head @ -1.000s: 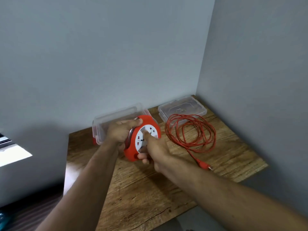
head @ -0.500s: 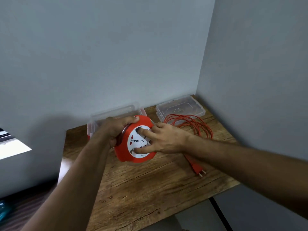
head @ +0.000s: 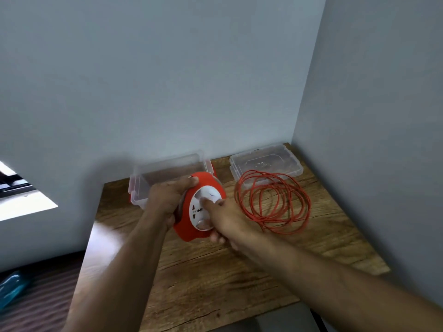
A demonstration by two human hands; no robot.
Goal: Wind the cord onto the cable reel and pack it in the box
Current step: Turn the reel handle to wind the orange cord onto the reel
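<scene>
A red cable reel [head: 189,232] with a white socket face is held upright above the wooden table [head: 215,283]. My left hand [head: 167,197] grips its back and top rim. My right hand [head: 225,219] lies on the white face, fingers pressed into it. The red cord [head: 273,202] lies in loose loops on the table to the right of the reel. The clear plastic box [head: 167,173] with red clips stands behind the reel by the wall. The plug is hidden behind my right arm.
The box's clear lid [head: 266,161] lies in the back right corner, partly under the cord loops. Grey walls close the table at the back and right. A blue object [head: 12,286] lies on the floor at the left.
My right hand has swung round on the reel's white face, from reaching across from the right to pointing up from below. The reel has tilted slightly. The camera has shifted.
</scene>
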